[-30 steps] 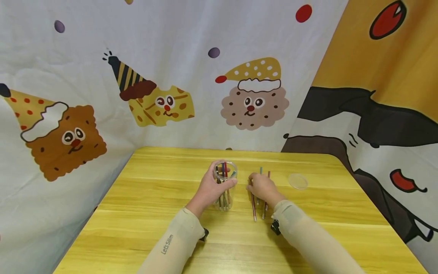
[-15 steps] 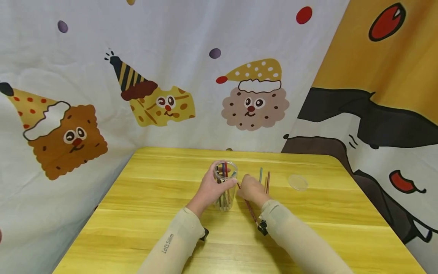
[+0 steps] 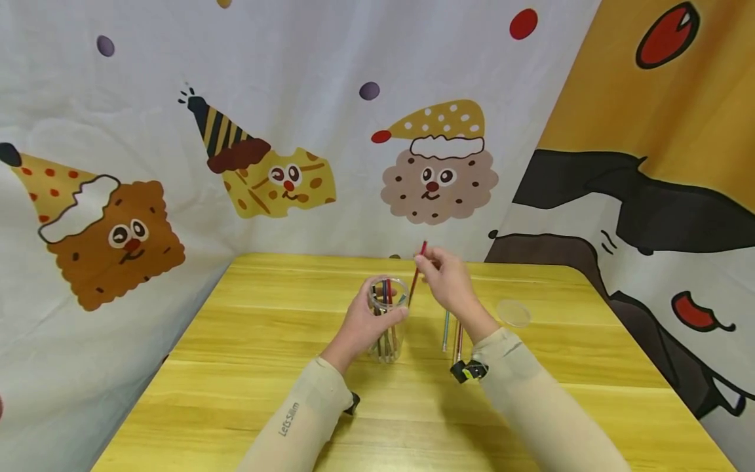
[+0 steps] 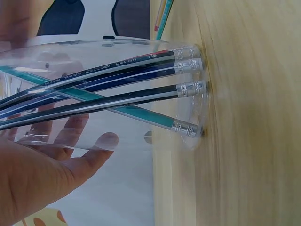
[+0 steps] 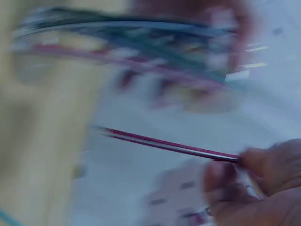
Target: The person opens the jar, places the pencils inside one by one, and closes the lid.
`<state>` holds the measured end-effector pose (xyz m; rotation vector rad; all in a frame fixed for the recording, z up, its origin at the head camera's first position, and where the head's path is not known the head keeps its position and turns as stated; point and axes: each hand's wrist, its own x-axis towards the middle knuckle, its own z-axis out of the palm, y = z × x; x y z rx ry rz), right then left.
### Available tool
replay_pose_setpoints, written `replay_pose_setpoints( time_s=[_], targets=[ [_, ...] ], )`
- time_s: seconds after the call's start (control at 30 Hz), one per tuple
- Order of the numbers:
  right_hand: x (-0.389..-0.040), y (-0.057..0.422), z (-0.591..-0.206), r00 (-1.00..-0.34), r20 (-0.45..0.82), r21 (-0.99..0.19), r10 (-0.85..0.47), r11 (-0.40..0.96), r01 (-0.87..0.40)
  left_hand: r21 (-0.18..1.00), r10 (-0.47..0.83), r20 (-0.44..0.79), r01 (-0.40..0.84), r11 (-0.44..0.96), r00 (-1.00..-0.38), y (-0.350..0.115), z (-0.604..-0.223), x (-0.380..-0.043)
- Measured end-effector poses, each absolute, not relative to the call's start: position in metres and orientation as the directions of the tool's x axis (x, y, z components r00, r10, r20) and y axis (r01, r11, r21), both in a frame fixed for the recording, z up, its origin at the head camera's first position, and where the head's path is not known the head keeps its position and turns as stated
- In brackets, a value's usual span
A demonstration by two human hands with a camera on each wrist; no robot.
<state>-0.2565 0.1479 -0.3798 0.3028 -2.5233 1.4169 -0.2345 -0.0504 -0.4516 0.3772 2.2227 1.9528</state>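
Note:
My left hand (image 3: 367,321) grips a clear plastic jar (image 4: 134,141) from its left side, fingers and thumb around the wall. Inside stand several pencils (image 4: 136,101), dark, blue, red and teal, their eraser ends on the jar's bottom. Up and to the right of the rim, my right hand (image 3: 451,278) pinches a red pencil (image 3: 417,275) near its upper end. That pencil (image 5: 169,146) slants in the air beside the jar, its lower end toward it; the right wrist view is blurred. Below the right hand, a teal pencil (image 3: 445,331) and reddish pencils (image 3: 458,337) lie on the table.
A round clear lid (image 3: 514,313) lies on the wooden table (image 3: 295,400), right of the pencils. Behind the table's far edge hangs a white curtain (image 3: 330,242) with cartoon prints. Black wrist cameras (image 3: 468,371) sit below the cuffs.
My right hand has picked a red pencil off the table, drawn it left toward the jar, then raised it above rim height. The left hand and jar have stayed in place.

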Motion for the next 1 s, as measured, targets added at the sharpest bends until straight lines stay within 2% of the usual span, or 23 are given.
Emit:
replay_pose_setpoints(
  time_s=[0.07,0.13,0.23,0.3,0.43,0.63,0.83,1.0],
  targets=[
    [-0.245,0.139,-0.354,-0.847,0.530,-0.760,-0.041,0.420,-0.496,0.989,0.287,0.042,0.080,0.122,-0.957,-0.051,-0.450,-0.234],
    [-0.235,0.130,-0.335,-0.724,0.689,-0.670,-0.037,0.348,-0.656,0.988,0.276,0.027,0.066,0.136,-0.961,-0.052,-0.449,-0.233],
    [-0.223,0.118,-0.326,-0.610,0.788,-0.560,-0.086,0.313,-0.767,0.989,0.271,0.028,0.067,0.135,-0.962,-0.052,-0.449,-0.232],
    [-0.219,0.112,-0.331,-0.592,0.794,-0.520,-0.140,0.347,-0.780,0.989,0.274,0.044,0.081,0.125,-0.961,-0.052,-0.450,-0.232],
    [-0.220,0.108,-0.348,-0.603,0.776,-0.504,-0.183,0.394,-0.768,0.989,0.299,0.073,0.108,0.101,-0.952,-0.051,-0.453,-0.233],
    [-0.222,0.112,-0.347,-0.568,0.816,-0.498,-0.109,0.366,-0.786,0.986,0.286,0.073,0.113,0.124,-0.955,-0.051,-0.454,-0.232],
    [-0.222,0.115,-0.344,-0.517,0.854,-0.454,-0.051,0.412,-0.790,0.984,0.292,0.053,0.100,0.148,-0.955,-0.052,-0.454,-0.232],
    [-0.225,0.109,-0.358,-0.490,0.848,-0.327,-0.203,0.526,-0.785,0.980,0.277,0.049,0.100,0.174,-0.960,-0.053,-0.453,-0.231]
  ],
)
